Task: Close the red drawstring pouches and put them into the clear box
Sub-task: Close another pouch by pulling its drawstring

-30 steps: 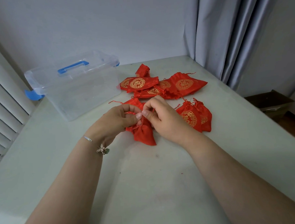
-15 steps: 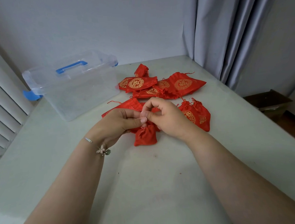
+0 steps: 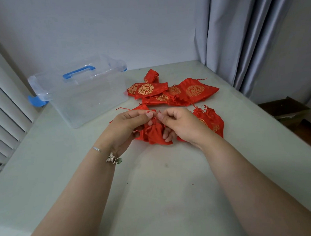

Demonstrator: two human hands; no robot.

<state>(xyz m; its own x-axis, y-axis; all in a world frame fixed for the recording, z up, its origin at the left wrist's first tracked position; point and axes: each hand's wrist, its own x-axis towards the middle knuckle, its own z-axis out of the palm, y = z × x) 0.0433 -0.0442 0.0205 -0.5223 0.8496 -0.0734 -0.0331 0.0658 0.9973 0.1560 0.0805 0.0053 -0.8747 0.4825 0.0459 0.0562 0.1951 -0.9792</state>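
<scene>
Pinching the cords of a red pouch [image 3: 154, 133] at its gathered neck, the left hand [image 3: 128, 124] and right hand [image 3: 180, 124] hold it mid-table. More pouches [image 3: 175, 92] lie just behind, beside the lidded clear box [image 3: 86, 96].

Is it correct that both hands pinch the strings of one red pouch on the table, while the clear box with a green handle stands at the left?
Not quite. The head view shows the clear box at the left with a blue handle, not green. The rest holds: left hand and right hand pinch the strings of one red pouch.
</scene>
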